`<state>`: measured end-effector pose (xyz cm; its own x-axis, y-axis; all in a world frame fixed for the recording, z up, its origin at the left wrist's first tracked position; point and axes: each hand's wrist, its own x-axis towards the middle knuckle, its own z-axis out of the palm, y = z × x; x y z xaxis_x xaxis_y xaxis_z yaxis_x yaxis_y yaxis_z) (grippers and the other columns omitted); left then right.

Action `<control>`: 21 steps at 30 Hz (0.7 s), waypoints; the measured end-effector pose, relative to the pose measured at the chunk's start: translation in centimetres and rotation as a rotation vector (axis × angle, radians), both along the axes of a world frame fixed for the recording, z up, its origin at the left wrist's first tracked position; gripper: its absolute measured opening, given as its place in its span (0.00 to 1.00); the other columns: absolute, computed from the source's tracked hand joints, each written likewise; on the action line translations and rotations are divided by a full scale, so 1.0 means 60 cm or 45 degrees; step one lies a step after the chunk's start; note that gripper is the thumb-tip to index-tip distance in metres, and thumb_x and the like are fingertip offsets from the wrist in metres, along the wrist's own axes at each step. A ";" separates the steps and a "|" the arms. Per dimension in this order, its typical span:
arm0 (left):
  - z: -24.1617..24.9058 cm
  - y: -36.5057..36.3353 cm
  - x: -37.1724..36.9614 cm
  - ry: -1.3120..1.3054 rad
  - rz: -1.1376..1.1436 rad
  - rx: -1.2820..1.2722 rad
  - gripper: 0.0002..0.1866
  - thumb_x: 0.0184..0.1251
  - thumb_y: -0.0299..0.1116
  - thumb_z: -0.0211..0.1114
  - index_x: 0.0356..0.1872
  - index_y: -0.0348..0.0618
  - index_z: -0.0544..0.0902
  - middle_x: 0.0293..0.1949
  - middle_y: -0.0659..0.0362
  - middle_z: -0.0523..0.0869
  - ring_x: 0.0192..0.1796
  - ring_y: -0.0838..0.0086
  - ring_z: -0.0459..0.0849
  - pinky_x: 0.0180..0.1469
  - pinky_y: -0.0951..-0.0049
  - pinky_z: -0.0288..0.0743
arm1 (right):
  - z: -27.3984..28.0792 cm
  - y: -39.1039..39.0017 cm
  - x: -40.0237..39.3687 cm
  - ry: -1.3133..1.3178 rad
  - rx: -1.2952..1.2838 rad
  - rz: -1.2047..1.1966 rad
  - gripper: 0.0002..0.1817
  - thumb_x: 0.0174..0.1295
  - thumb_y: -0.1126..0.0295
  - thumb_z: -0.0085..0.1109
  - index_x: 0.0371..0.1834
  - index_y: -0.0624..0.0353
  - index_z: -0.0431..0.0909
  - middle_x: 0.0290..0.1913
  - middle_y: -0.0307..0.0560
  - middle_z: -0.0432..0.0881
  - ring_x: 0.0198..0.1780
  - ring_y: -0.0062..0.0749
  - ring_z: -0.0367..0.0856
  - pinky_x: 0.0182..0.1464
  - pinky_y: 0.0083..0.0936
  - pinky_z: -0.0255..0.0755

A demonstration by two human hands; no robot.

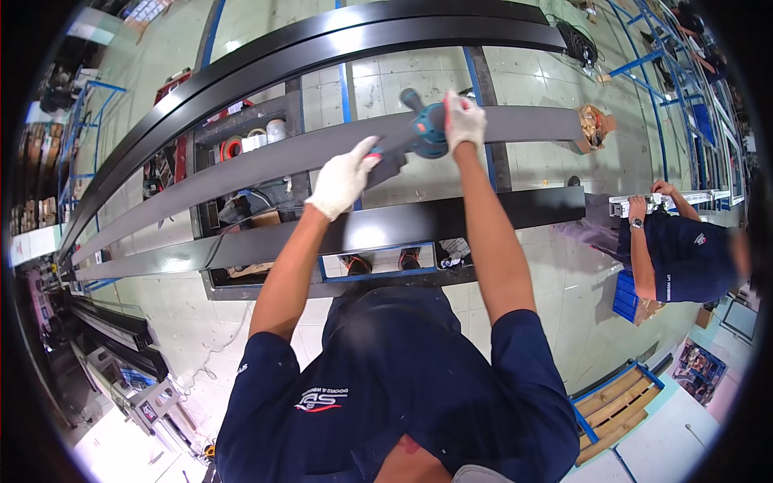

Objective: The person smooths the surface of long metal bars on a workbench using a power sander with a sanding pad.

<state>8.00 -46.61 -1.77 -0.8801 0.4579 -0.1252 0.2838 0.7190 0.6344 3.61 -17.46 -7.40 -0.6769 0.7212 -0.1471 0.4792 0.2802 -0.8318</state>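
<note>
A blue-and-black power tool (429, 133) slants over a long grey bar (535, 124), between black bars (523, 209); contact with the bar is unclear. The gloved left hand (345, 179) curls its fingers around the tool's rear; the gloved right hand (465, 121) closes its fingers over the head.

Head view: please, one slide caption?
Gloved left hand and right hand hold a power tool at a long grey profile.
</note>
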 end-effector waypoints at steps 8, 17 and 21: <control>0.014 -0.344 0.033 0.022 0.228 -0.266 0.25 0.91 0.52 0.62 0.72 0.45 0.88 0.46 0.34 0.94 0.52 0.36 0.94 0.56 0.40 0.86 | 0.030 -0.366 -0.024 -0.007 -0.073 0.296 0.34 0.78 0.33 0.58 0.50 0.54 0.97 0.47 0.67 0.94 0.55 0.68 0.94 0.60 0.56 0.85; 0.022 -0.611 0.057 0.188 0.418 -0.282 0.28 0.89 0.38 0.67 0.85 0.61 0.80 0.52 0.40 0.90 0.54 0.43 0.92 0.58 0.50 0.85 | 0.051 -0.663 -0.072 0.023 -0.274 0.612 0.29 0.82 0.38 0.57 0.51 0.52 0.96 0.50 0.64 0.95 0.58 0.68 0.92 0.63 0.56 0.84; -0.003 -0.624 0.060 0.114 0.471 -0.115 0.28 0.89 0.36 0.67 0.86 0.60 0.80 0.47 0.39 0.91 0.50 0.43 0.93 0.56 0.52 0.85 | 0.047 -0.677 -0.086 0.009 -0.318 0.648 0.31 0.81 0.36 0.59 0.50 0.54 0.95 0.51 0.64 0.95 0.56 0.65 0.93 0.59 0.53 0.84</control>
